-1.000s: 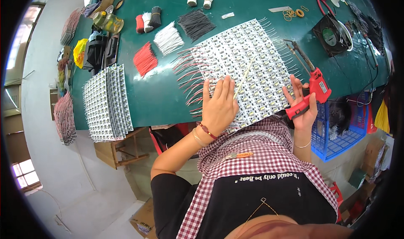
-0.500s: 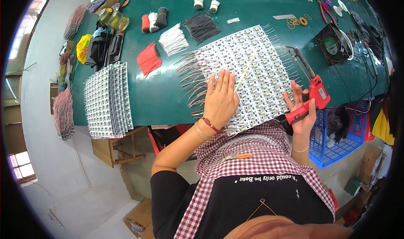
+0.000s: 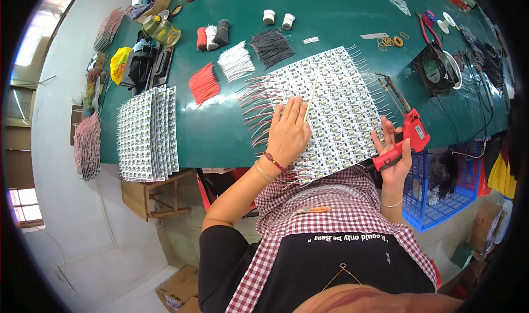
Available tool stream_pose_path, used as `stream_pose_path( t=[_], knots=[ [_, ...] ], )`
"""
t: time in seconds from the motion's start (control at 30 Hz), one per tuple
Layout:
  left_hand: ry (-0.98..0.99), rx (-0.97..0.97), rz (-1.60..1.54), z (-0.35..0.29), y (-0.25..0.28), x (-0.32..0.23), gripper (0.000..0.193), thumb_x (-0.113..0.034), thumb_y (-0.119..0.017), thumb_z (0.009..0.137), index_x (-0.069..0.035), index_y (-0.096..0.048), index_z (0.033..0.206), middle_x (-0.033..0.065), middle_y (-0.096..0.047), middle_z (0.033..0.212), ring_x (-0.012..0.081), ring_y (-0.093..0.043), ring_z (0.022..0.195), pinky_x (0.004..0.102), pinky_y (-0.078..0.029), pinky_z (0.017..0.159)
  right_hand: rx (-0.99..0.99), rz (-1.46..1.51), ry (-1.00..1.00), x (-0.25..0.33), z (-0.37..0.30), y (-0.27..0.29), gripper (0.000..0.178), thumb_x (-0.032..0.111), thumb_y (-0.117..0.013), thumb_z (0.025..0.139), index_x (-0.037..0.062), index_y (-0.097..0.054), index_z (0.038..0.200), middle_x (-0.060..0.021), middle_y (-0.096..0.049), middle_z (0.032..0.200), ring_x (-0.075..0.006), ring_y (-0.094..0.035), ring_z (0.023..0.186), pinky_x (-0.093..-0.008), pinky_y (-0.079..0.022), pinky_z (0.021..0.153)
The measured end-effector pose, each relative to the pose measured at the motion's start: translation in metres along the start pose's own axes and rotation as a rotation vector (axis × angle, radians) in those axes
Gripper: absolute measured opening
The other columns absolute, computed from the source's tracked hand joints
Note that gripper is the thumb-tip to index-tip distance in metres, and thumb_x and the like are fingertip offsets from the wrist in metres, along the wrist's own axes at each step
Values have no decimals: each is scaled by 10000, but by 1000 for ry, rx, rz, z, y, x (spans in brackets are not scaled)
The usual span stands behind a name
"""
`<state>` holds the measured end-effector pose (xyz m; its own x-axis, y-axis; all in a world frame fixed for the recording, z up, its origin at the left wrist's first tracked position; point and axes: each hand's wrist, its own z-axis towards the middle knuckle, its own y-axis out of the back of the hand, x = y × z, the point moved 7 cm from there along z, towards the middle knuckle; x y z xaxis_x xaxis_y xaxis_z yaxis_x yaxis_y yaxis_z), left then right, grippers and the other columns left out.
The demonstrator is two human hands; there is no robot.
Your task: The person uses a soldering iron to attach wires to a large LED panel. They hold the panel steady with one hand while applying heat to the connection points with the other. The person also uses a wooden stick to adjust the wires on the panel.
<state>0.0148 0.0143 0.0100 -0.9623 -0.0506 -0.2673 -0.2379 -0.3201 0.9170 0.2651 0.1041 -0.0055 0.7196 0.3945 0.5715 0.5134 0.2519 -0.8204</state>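
In front of me lies a large white circuit-board panel (image 3: 336,98), dotted with small parts; red and white wires stick out of its left edge and pale wires out of its right. My left hand (image 3: 287,130) rests on the panel's left part, fingers straight and together. A thin pale stick (image 3: 312,95) runs out from between its thumb and forefinger over the board. By the near right corner, my right hand (image 3: 395,158) holds a red soldering gun (image 3: 416,132) across the palm, some fingers stretched. Its dark tip points away, off the right edge of the panel.
Stacked panels (image 3: 146,134) stand at the left. Beyond are red wires (image 3: 204,84), white wires (image 3: 236,61), black wires (image 3: 271,47) and bundled wires (image 3: 211,36). A fan (image 3: 434,65) and solder spool (image 3: 449,21) sit at the right; a blue crate (image 3: 441,203) is below.
The whole view has shifted slightly. The pale stick now stands steeper over the board, its far end swung left. My right hand still holds the soldering gun in much the same place.
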Motion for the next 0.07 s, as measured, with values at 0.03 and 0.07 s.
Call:
stream_pose_path(
  t=[0.03, 0.07],
  knots=[
    [12, 1, -3, 1, 1, -1, 437, -174, -471, 885, 50, -541, 1253, 206, -499, 1349, 299, -452, 1279, 457, -279, 1110, 3, 2, 1, 0, 0, 1, 262, 287, -527, 969, 81, -532, 1131, -167, -539, 1308, -309, -257, 1414, -573, -239, 1127],
    [34, 31, 2, 2, 0, -2, 452, -191, -484, 883, 42, -536, 1267, 197, -493, 1361, 300, -444, 1288, 448, -268, 1119, 6, 5, 1, 0, 1, 2, 262, 284, -527, 969, 81, -531, 1134, -167, -537, 1312, -310, -258, 1414, -573, -238, 1128]
  ],
)
